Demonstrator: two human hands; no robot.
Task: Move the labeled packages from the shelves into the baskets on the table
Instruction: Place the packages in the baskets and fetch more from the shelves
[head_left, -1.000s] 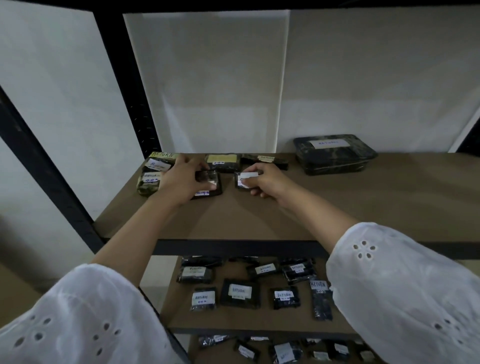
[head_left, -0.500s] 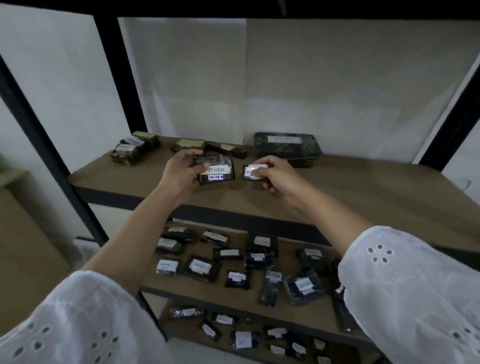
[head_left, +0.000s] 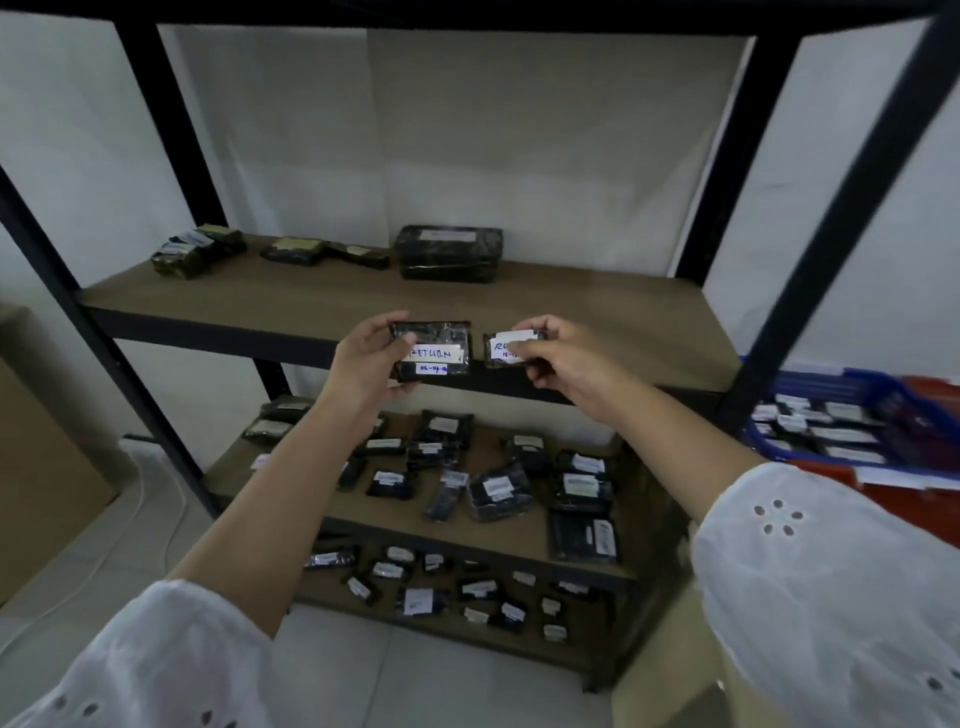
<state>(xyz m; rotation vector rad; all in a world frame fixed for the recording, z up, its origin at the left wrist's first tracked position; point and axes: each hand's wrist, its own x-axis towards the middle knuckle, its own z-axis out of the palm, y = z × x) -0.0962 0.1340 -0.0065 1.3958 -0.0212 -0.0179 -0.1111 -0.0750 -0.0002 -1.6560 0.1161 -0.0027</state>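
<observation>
Before brown shelves (head_left: 571, 306), left fingers (head_left: 382, 325) gripping glossy rectangular package (head_left: 441, 338), right fingers (head_left: 540, 349) pinching smaller packet (head_left: 500, 352).

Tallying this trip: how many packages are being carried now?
2. A larger package in the left grip and a smaller package in the right grip, both held up in front of the shelf edge. Another could hide behind them, though none shows.

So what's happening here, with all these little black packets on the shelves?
A person is emptying a shelving rack. The left hand holds a larger black package labeled RETURN, and the right hand pinches a smaller package; both are in the air before the top shelf. Other packages lie on the shelves, and a blue basket at right already holds several.
</observation>
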